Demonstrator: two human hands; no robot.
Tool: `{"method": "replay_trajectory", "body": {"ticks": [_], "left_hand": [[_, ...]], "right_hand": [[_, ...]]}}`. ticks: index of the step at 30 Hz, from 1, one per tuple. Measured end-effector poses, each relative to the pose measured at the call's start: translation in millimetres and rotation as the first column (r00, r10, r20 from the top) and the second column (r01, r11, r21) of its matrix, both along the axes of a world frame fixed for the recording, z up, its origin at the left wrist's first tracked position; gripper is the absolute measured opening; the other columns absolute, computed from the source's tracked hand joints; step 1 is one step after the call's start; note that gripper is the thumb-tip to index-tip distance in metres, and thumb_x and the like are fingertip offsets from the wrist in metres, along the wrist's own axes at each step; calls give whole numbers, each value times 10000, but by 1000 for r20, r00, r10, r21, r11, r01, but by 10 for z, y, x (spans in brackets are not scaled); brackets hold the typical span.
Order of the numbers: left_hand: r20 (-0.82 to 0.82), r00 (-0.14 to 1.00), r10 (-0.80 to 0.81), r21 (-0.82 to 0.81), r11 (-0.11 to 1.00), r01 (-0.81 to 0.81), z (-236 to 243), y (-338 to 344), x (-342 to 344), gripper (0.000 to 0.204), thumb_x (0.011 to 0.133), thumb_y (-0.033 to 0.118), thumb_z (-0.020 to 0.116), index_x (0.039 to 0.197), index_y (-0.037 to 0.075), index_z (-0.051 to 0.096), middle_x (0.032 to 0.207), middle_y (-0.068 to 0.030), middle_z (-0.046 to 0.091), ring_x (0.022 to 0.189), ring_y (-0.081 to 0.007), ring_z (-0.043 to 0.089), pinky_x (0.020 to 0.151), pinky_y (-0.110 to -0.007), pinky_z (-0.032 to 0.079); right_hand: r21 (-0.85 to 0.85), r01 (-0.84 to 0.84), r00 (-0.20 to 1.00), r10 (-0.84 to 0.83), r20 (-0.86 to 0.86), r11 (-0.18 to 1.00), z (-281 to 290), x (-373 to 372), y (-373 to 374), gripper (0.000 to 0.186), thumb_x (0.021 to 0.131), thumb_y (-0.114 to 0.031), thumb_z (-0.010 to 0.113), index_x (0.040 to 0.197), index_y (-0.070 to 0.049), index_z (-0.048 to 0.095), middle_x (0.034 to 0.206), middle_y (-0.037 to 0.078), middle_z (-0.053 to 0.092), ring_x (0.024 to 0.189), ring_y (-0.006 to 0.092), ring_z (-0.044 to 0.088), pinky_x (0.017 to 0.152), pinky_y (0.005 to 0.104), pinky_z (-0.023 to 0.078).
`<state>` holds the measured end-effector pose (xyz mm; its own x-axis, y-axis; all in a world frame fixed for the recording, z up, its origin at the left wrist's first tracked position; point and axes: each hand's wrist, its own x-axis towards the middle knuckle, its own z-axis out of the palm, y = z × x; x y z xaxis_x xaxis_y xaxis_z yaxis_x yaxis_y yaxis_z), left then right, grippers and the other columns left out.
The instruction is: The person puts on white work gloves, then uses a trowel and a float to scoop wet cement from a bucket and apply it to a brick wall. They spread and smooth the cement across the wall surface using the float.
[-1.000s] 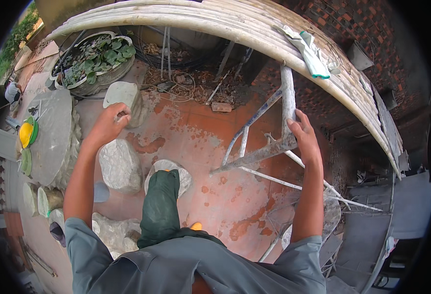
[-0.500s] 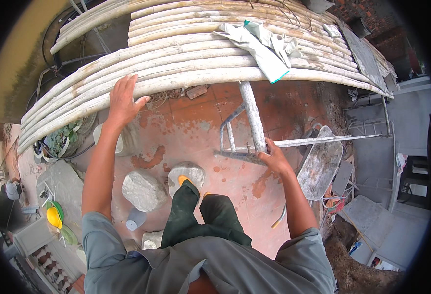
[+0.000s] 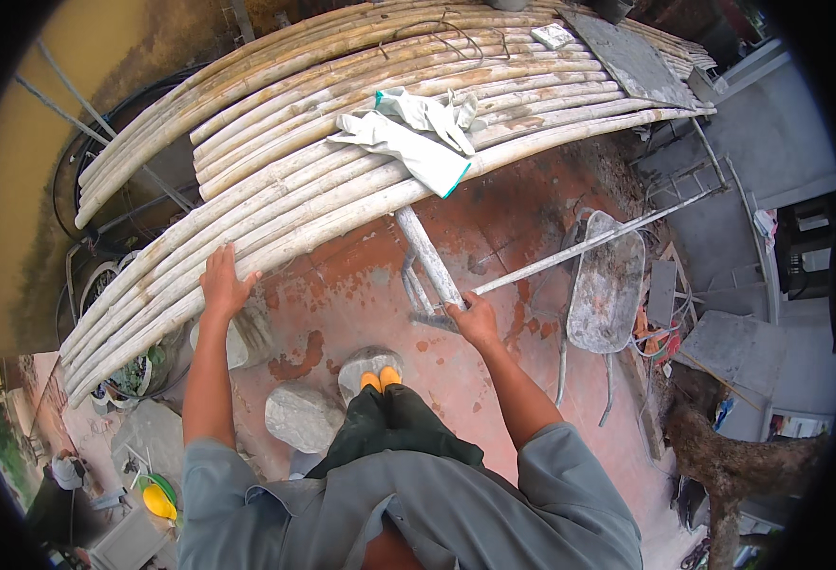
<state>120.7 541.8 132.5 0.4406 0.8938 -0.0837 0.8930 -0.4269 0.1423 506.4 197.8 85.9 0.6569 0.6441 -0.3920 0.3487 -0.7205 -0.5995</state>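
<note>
Left hand (image 3: pixel 225 284) on bamboo (image 3: pixel 280 217), floor (image 3: pixel 437 385) below

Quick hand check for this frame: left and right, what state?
Left hand: open, apparently resting on the long, pale bamboo poles.
Right hand: closed around the whitish, round, metal-looking post.

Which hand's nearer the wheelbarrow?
Right. The right hand, on the whitish post, is left of the wheelbarrow; the left hand, at the bamboo poles, is much farther left.
</note>
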Motion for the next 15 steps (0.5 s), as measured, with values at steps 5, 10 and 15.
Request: {"method": "replay_trajectory", "body": {"ticks": [5,10,15], "left_hand": [[-29,998,55,-6,998,-55,9,-31,64,923,853,448,845,1578,40,445,1593,-198,469,1481,-367,425,1134,-563,410],[-68,993,94,-74,992,-99,105,95,151,753,950,501,729,1507,34,530,1534,-188,527,1442,-368,460,1122,-550,421],[91,991,93,-23,996,-91,27,-374,-9,349,1080,361,574,1151,42,697,942,-174,753,868,-419,710,769,-567,516]], "right_hand": [[-13,-7,1000,7,-13,1000,-64,6,-42,581,849,-422,801,1246,-2,737,1146,296,740,1099,443,712,970,480,553],[42,-6,998,3,61,999,-37,4,-6,485,865,-392,797,1173,-20,754,1054,267,755,1020,413,731,900,476,553],[16,-18,998,19,-57,1000,-27,31,-19,560,865,-414,798,1206,26,733,1113,279,748,1078,409,726,953,457,552]]}}
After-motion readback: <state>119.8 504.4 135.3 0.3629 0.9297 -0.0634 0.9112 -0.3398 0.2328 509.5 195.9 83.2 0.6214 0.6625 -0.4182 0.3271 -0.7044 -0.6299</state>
